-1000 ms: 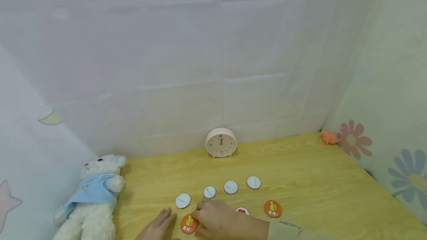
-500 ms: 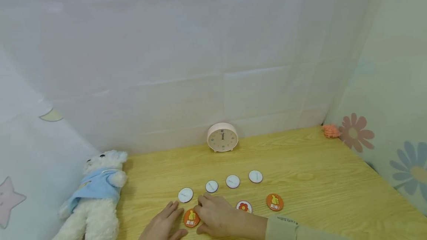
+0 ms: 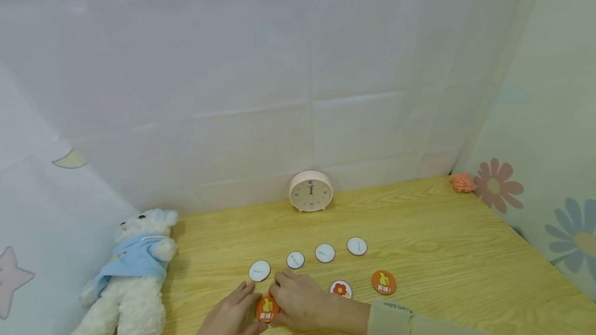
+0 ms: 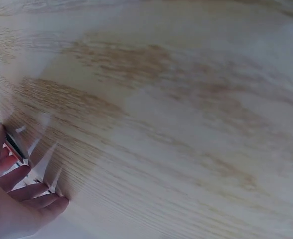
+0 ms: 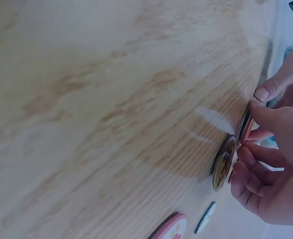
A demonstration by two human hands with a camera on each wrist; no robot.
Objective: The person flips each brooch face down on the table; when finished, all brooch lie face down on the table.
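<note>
Both hands meet at a round orange badge [image 3: 266, 309] with a yellow thumbs-up, near the front of the wooden table. My left hand [image 3: 231, 310] holds its left edge between thumb and fingers. My right hand [image 3: 300, 296] grips its right edge, partly covering it. In the left wrist view, the left hand [image 4: 14, 199] is at the badge's dark, thin edge [image 4: 16, 144]. In the right wrist view, the right hand [image 5: 281, 144] pinches a red-edged badge [image 5: 247, 127]. Beside the right forearm lies a flower badge [image 3: 341, 288], partly hidden.
Several white badge backs with pins, such as one badge [image 3: 259, 271], lie in a row behind the hands. Another orange badge [image 3: 384, 282] lies at right. A clock [image 3: 311, 193] stands at the back, a plush bear [image 3: 132, 268] lies left, a pink fuzzy item [image 3: 462, 183] far right.
My left hand has moved right and its thumb and fingers have closed in on the orange badge. The right hand stays at the badge. The head view has shifted slightly.
</note>
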